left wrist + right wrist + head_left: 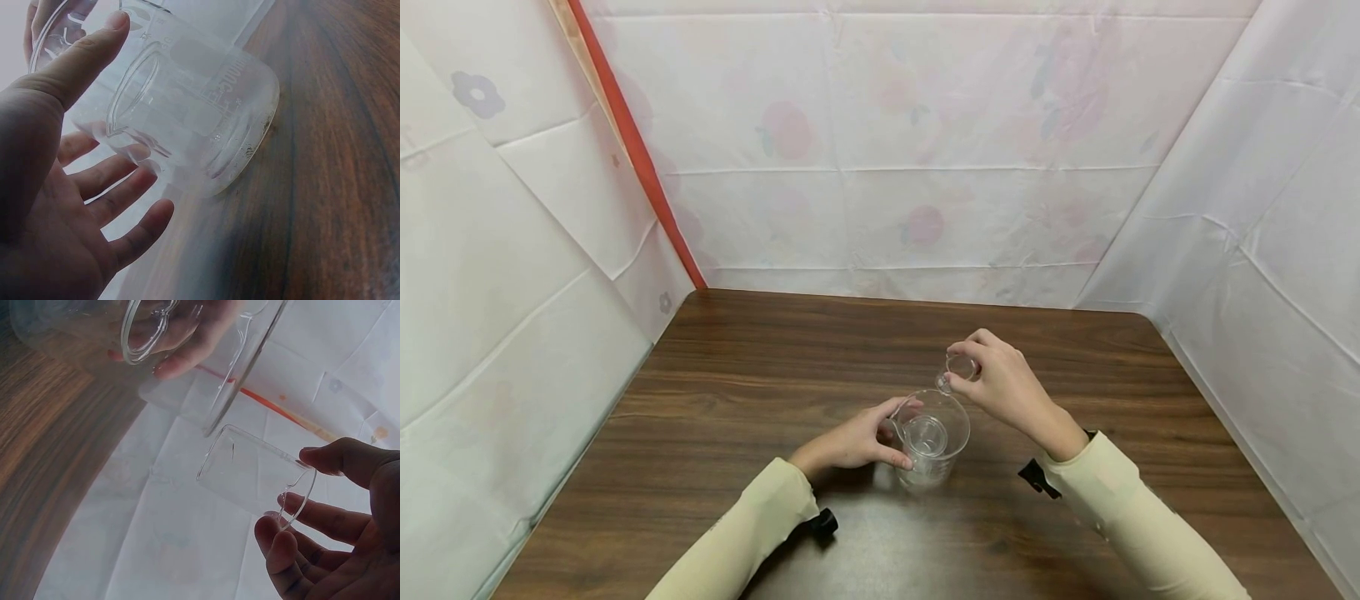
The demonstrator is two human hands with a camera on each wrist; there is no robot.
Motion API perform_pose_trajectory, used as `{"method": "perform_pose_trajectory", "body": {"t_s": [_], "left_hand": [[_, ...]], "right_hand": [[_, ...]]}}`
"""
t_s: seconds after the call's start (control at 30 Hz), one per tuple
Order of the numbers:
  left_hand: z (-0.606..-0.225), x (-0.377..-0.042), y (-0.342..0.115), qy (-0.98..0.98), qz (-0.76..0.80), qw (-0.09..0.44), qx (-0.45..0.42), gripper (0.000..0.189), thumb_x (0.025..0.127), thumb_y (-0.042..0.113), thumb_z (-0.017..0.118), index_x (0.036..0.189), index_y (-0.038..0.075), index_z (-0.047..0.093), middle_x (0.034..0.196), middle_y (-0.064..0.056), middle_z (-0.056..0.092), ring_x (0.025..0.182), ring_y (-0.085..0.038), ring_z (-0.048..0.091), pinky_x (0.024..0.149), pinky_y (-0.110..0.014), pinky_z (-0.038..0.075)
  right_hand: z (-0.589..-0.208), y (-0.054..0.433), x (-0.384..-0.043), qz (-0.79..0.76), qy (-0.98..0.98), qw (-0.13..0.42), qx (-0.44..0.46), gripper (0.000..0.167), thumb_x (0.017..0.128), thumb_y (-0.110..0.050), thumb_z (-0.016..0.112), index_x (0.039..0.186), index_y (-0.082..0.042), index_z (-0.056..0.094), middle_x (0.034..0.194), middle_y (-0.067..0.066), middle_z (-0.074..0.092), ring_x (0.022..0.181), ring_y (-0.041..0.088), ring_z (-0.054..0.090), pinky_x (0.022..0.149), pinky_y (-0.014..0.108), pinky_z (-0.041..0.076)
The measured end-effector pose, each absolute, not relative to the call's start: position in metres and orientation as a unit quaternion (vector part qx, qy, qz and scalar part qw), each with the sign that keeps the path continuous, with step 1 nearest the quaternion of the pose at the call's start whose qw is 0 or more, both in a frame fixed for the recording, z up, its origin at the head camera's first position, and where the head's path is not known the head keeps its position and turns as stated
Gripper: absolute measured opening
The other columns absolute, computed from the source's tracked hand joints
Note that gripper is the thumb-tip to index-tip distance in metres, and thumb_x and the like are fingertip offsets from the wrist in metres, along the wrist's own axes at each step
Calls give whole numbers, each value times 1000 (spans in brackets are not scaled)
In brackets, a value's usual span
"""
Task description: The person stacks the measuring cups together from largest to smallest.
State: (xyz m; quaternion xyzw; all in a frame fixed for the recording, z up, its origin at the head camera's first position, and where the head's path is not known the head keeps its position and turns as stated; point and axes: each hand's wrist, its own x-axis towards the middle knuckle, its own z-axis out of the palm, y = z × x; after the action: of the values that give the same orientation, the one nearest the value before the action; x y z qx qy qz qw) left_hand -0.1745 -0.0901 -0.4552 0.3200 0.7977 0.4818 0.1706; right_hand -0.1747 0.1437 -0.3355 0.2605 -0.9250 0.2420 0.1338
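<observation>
A large clear glass beaker [934,473] with printed markings stands on the wooden table. Inside it sits a smaller clear beaker [925,435], its rim showing through the wall. My left hand [859,435] holds the large beaker from the left, thumb on the near side and fingers on the far side. With thumb and fingertips, my right hand [1003,383] pinches a small clear glass beaker [253,472] by its rim. This small beaker is tilted, its base close to the large beaker's far right rim.
The dark wood table [737,367] is bounded by white printed sheets [880,150] at the back and both sides. A red strip [640,158] runs down the back left corner. Black straps [1037,478] show at the wrists.
</observation>
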Motion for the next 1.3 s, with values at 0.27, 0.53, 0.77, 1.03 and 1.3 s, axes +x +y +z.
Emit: {"method": "perform_pose_trajectory", "body": {"t_s": [0.27,0.53,0.77,1.03,1.3], "left_hand": [[-456,-175,-90,798,481,169,322,86,81,27,81,151,11,32,146,-5,51,119,-23,57,95,-37,48],[-455,-174,-90,798,482,170,319,84,81,27,80,150,14,34,146,-4,51,118,-23,58,96,-41,49],[-455,-174,-91,797,482,168,323,86,81,27,81,151,15,32,146,-5,51,122,-24,57,96,-39,49],[-456,-175,-92,796,483,166,325,86,81,26,81,151,16,32,146,-6,51,124,-24,56,96,-38,49],[-455,-174,-91,795,485,167,324,85,81,26,80,150,17,33,145,-7,52,121,-25,58,96,-39,49]], "right_hand": [[-334,143,-171,243,-922,136,267,26,81,-13,75,106,-5,72,94,7,63,67,11,50,59,24,39],[-334,142,-169,244,-921,134,272,26,81,-13,75,106,-6,72,94,6,62,68,18,55,59,24,40],[-334,142,-168,238,-921,137,276,27,81,-13,75,106,-5,72,93,5,62,67,12,50,58,23,39],[-335,141,-166,244,-920,135,277,26,80,-12,75,106,-6,72,93,5,63,68,13,53,58,22,41],[-335,139,-165,245,-917,137,285,27,80,-12,76,106,-6,72,93,4,63,67,14,53,57,22,41]]}}
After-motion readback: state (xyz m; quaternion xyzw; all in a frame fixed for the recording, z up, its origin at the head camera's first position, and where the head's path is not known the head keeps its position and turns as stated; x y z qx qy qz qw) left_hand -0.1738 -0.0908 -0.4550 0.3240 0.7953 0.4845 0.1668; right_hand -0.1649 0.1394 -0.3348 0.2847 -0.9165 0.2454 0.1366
